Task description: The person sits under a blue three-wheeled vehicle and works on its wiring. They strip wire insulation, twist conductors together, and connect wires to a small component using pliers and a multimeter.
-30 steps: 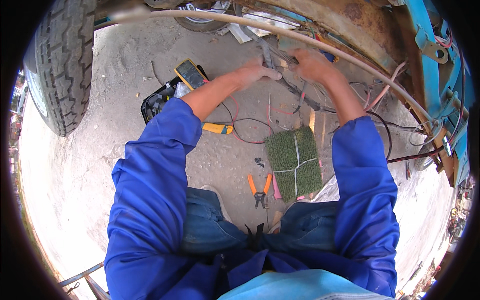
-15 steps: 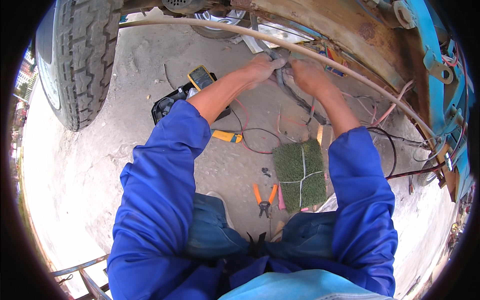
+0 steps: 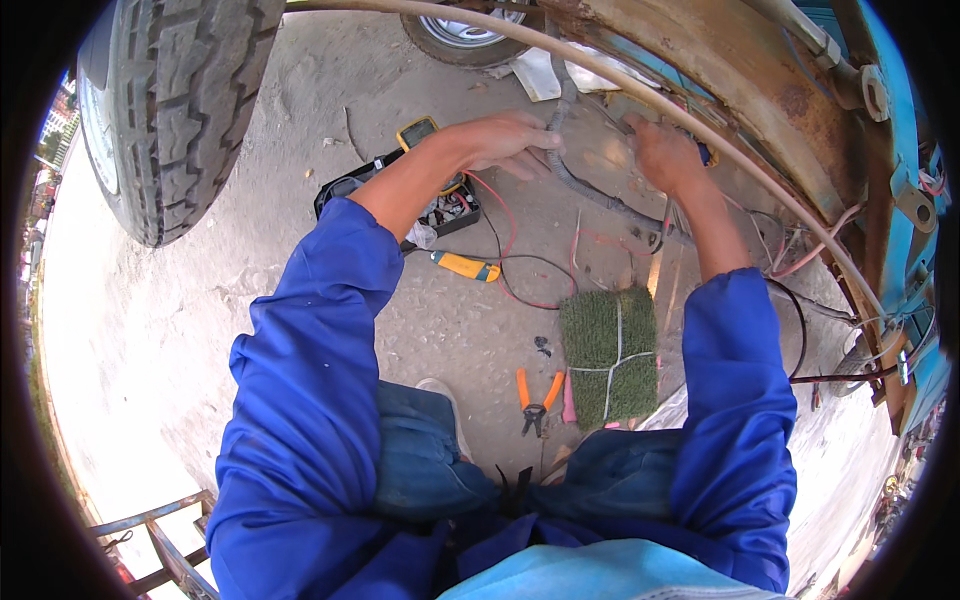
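Toward twelve o'clock the left hand (image 3: 512,146) is spreading its fingers, its grip wide, beside the dark cable harness (image 3: 597,195); contact I cannot tell. The harness is curving through one o'clock. At two, the right hand (image 3: 668,160) is curling, its contents hidden. Loosely supported, the harness could be slipping.

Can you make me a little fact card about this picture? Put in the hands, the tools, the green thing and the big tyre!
Left hand: at the grey cable; grip unclear
Right hand: right of that cable, fingers curled; anything held is unclear
Pliers: orange handles spread apart, on the ground
Meter: yellow-edged, partly hidden by the left forearm
Green mat: tied with white strips, right of the pliers
Tyre: upright, chunky tread, far left
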Tool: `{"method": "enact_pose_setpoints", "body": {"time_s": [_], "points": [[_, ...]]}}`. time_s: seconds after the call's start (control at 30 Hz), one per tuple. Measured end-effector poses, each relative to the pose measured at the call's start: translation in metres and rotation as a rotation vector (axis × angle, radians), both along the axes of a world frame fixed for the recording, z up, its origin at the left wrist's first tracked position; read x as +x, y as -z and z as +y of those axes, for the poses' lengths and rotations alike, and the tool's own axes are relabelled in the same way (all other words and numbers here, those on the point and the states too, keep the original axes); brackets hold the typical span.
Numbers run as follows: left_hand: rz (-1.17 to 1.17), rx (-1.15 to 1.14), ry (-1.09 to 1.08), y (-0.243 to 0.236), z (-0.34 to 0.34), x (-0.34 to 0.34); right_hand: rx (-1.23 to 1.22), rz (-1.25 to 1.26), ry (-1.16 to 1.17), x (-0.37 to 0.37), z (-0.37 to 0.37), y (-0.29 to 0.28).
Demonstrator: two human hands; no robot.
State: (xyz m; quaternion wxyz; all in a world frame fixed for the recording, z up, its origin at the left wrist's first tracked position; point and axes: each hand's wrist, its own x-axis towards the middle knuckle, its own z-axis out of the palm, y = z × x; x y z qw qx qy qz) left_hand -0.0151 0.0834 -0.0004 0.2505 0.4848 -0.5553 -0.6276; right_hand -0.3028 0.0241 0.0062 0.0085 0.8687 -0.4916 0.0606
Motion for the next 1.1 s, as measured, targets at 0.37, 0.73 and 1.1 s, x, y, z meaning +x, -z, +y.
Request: {"method": "enact_pose_setpoints", "body": {"time_s": [0.37,0.73,1.1], "points": [[0.108,-0.218,-0.441,0.001,-0.052,-0.044,-0.028,-0.310,-0.063,0.030,0.005,0.007],[-0.056,-0.280,-0.287,-0.017,-0.042,-0.021,-0.252,-0.287,0.009,0.017,-0.034,0.024],[-0.146,-0.213,-0.084,-0.042,-0.035,0.013,-0.242,-0.247,0.014,0.020,-0.035,0.007]]}}
